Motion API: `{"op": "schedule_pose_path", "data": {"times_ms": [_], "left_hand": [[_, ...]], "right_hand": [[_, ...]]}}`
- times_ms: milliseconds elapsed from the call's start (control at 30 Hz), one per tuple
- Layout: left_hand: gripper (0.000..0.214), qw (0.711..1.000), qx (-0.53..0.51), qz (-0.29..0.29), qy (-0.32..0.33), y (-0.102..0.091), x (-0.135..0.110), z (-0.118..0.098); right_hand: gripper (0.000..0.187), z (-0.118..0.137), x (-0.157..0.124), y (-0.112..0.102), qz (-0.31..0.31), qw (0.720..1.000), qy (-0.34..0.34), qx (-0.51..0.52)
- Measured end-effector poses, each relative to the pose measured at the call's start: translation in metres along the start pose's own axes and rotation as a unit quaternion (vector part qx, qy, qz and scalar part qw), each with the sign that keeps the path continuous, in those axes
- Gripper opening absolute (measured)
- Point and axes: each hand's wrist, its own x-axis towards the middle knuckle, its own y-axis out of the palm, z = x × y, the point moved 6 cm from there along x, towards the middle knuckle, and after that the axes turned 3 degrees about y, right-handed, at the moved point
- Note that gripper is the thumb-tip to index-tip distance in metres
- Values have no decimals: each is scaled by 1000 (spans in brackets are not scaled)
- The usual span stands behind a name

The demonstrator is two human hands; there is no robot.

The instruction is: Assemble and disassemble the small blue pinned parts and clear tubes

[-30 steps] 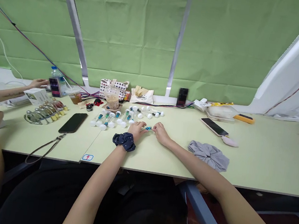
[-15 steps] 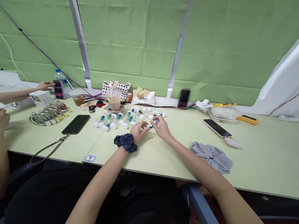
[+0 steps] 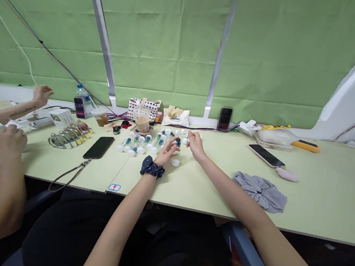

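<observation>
A clear tube with a white cap at its lower end and something dark blue near its top is in my left hand. The fingers reach around its upper side, and it stands roughly upright. Just to the right, my right hand is raised with thumb and fingertips pinched together. Whatever is between them is too small to make out. Behind my left hand lie several similar white-capped tubes, some with blue or green pieces inside. A dark dotted scrunchie circles my left wrist.
On the left are a black phone with a strap, metal rings on a rack and a drink cup. Another person's hands work there. A grey cloth and a phone lie right. An iced drink stands behind.
My hands have parted. The tube held level between both is now upright by my left hand, while my right hand is slightly raised. The other person's far hand has moved away from the bottle.
</observation>
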Motion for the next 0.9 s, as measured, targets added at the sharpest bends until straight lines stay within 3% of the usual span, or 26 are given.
{"op": "schedule_pose_path", "data": {"times_ms": [100, 200, 300, 467, 733, 900], "left_hand": [[60, 1000, 12, -1, -14, 0, 1, 7], [56, 1000, -7, 5, -20, -1, 3, 15], [53, 999, -36, 24, -19, 1, 3, 16], [63, 996, -73, 46, -34, 4, 0, 12], [76, 988, -135, 61, -51, 6, 0, 15], [76, 984, -153, 79, -44, 10, -1, 12]], "right_hand": [[44, 4, -1, 4, -30, 996, 30, 73], [40, 21, -11, 15, 4, 994, -9, 109], [36, 34, -26, 24, 38, 994, -60, 82], [30, 42, -40, 30, 43, 993, -111, -19], [28, 40, -45, 32, 23, 991, -133, 27], [23, 47, -50, 33, 5, 986, -168, -1]]}}
